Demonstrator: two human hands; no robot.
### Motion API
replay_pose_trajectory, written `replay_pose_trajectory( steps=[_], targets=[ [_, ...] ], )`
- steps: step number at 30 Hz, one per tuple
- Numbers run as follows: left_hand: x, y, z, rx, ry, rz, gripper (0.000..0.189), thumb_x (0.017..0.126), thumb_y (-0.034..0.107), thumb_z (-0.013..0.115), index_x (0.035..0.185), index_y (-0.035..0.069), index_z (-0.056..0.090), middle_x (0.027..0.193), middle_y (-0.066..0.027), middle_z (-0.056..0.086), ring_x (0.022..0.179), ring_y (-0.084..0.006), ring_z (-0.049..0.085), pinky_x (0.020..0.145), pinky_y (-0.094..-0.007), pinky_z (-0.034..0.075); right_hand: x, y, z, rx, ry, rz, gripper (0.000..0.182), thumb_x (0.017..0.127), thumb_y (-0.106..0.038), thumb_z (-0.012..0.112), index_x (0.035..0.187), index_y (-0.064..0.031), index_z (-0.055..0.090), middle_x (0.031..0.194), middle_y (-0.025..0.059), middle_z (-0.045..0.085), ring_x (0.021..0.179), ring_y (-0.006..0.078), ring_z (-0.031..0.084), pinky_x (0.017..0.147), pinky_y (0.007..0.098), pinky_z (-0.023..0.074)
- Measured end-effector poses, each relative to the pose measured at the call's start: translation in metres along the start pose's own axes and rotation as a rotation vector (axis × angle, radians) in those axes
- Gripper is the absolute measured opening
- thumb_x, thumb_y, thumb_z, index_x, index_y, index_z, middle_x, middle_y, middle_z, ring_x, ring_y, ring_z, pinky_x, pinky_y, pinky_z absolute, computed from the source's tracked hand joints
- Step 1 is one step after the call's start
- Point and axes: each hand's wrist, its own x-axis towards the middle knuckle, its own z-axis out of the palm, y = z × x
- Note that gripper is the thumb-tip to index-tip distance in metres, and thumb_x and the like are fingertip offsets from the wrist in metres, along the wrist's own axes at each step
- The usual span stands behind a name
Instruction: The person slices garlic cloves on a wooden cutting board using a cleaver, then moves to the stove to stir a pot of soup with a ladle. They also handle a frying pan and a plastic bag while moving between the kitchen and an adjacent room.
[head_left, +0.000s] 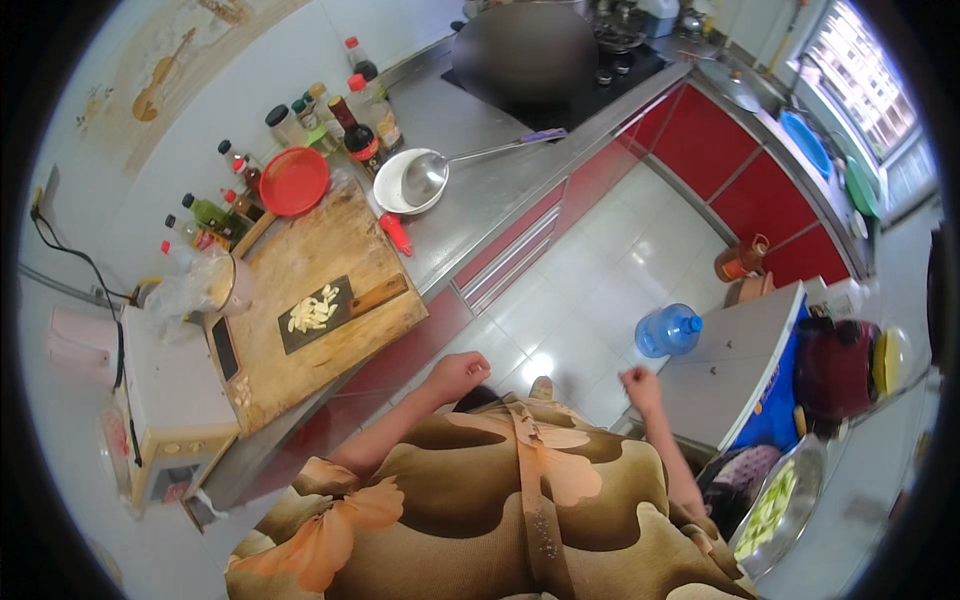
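Observation:
My left hand (459, 375) hangs in front of my body with fingers loosely curled, holding nothing that I can see. My right hand (641, 388), also half curled and seemingly bare, is near the blue plastic water jug (667, 330). On the wooden cutting board (277, 270) to the left lies a cleaver (349, 307), its dark blade covered with sliced pale pieces (311, 311) that look like garlic. A white bowl (384, 187) beside the board holds a metal ladle (426, 180), whose handle rests over the steel counter.
A wok (525, 52) sits on the black stove (622, 82). Sauce bottles (356, 135) and a red plastic bowl (294, 180) line the wall. At lower right, a steel bowl (806, 480) holds sliced green vegetables (769, 510). A white cabinet (720, 375) stands on my right.

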Motion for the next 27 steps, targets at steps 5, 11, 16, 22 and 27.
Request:
replay_pose_trajectory(
  steps=[5, 11, 16, 22, 27],
  targets=[
    [0.016, -0.001, 0.012, -0.086, 0.075, -0.155, 0.02, 0.085, 0.022, 0.065, 0.098, 0.006, 0.065, 0.074, -0.0054, 0.063, 0.067, -0.0152, 0.059, 0.063, -0.0296, 0.047, 0.154, -0.178, -0.033, -0.089, 0.037, -0.399, 0.03, 0.08, -0.03, 0.067, 0.095, -0.005, 0.065, 0.082, 0.0147, 0.066, 0.076, 0.0323, 0.064, 0.066, 0.0397, 0.0497],
    [0.087, -0.003, 0.01, -0.028, 0.104, -0.192, 0.024, 0.083, 0.03, 0.066, 0.098, 0.012, 0.066, 0.076, -0.0095, 0.066, 0.069, -0.0243, 0.064, 0.065, -0.0349, 0.05, 0.268, -0.367, -0.002, -0.088, 0.1, -0.927, 0.043, 0.076, -0.021, 0.068, 0.116, -0.006, 0.058, 0.109, 0.0119, 0.061, 0.103, 0.0301, 0.056, 0.086, 0.0406, 0.0463],
    [0.14, 0.019, -0.004, -0.196, 0.158, -0.132, 0.024, 0.086, 0.032, 0.065, 0.099, 0.013, 0.065, 0.074, -0.0089, 0.066, 0.066, -0.0239, 0.062, 0.062, -0.0347, 0.049, 0.32, -0.417, 0.024, -0.448, 0.023, -1.126, 0.05, 0.074, -0.022, 0.071, 0.119, -0.0101, 0.056, 0.117, 0.0082, 0.057, 0.108, 0.0284, 0.052, 0.091, 0.0422, 0.0421],
    [0.151, 0.034, -0.022, -0.263, 0.37, -0.222, 0.018, 0.089, 0.026, 0.064, 0.093, 0.008, 0.065, 0.066, -0.0063, 0.057, 0.06, -0.0133, 0.05, 0.055, -0.0301, 0.042, 0.35, -0.426, 0.042, -0.531, -0.29, -1.185, 0.022, 0.076, -0.025, 0.07, 0.085, -0.0079, 0.06, 0.087, 0.0096, 0.062, 0.092, 0.0296, 0.06, 0.078, 0.0419, 0.0462],
    [0.175, 0.07, -0.025, -0.299, 0.35, -0.338, 0.022, 0.088, 0.024, 0.064, 0.085, 0.003, 0.065, 0.065, -0.0144, 0.058, 0.057, -0.0175, 0.047, 0.056, -0.0337, 0.042, 0.359, -0.435, 0.028, -0.327, -0.348, -1.308, 0.024, 0.079, -0.028, 0.067, 0.08, -0.0068, 0.056, 0.078, 0.0107, 0.061, 0.072, 0.0316, 0.062, 0.063, 0.0431, 0.0483]
  ],
)
